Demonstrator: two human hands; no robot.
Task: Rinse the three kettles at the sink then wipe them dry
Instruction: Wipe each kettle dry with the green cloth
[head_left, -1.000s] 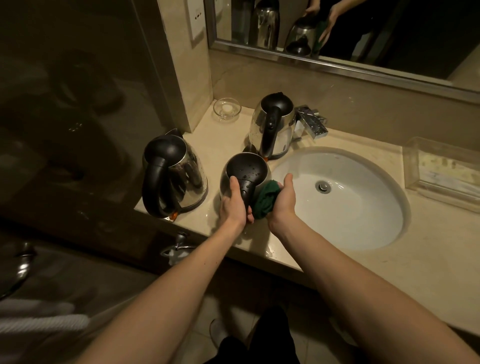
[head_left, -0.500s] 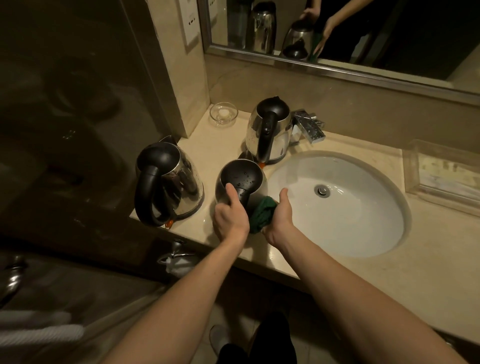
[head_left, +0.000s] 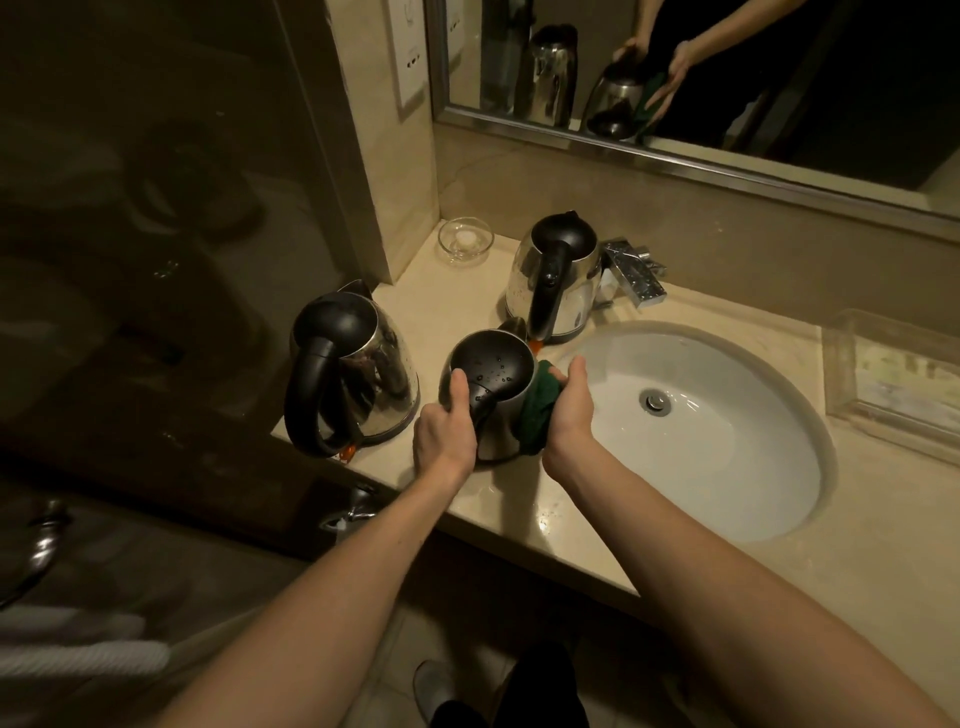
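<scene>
At a dim bathroom counter (head_left: 883, 545), a person works on the middle kettle (head_left: 491, 395), which stands on the near edge just left of the sink (head_left: 727, 467). The left hand (head_left: 445, 434) grasps its black handle, fingers curled round it and thumb laid along the top. Water drops bead on the dark lid. The right hand (head_left: 569, 410) presses a green cloth (head_left: 537, 410) against the kettle's right side. Only the thumb and the back of this hand show directly, as the fingers lie beyond the cloth. The mirror (head_left: 675, 158) above reflects them stretched long over the fabric rather than bunched.

The kettle's base is masked by both wrists, so whether it sits flat cannot be told. A second kettle (head_left: 353, 379) stands to the left at the counter's corner, apart from the first, its steel body spotted with drops. The third kettle (head_left: 553, 275) stands farther back, just beside the tap (head_left: 631, 273) and partly covering it. A small orange part peeks out at the foot of each of these two, too small to identify.

A glass dish (head_left: 465, 240) sits in the far left corner. A clear tray (head_left: 893, 379) on the right runs out of view. The room to the left is dark and blurred. The mirror cuts off the person above the arms.
</scene>
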